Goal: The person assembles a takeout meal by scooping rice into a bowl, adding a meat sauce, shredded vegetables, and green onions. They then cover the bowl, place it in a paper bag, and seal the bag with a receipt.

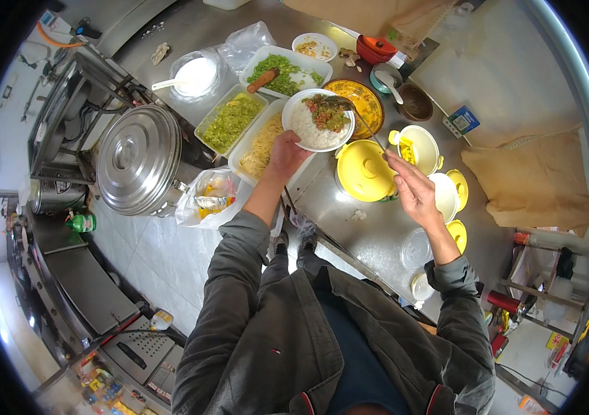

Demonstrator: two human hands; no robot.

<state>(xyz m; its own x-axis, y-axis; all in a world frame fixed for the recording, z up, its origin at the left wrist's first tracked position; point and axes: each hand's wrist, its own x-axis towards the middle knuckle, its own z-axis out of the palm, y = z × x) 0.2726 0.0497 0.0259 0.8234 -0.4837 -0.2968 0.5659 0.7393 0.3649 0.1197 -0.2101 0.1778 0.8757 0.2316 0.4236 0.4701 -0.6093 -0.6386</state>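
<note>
My left hand (286, 153) grips the rim of a white bowl (319, 144) from its near left side, holding it above the food containers. White rice (303, 123) fills the bowl's left part, and a chopped red-green-brown topping (329, 115) covers the right part. The fingers of my right hand (413, 188) are closed around the long thin handle of a ladle (369, 129), whose head lies over the topping at the bowl's far right. Below the ladle handle stands a yellow lidded pot (364, 171). Just behind the bowl is a patterned dish (380, 114) with yellow-orange food.
Tubs of shredded green vegetable (231, 123), noodles (258, 153) and chopped greens (277, 75) surround the bowl. A large lidded steel pot (135, 159) stands left. Open pots (435, 146) and yellow lids (457, 234) flank my right hand.
</note>
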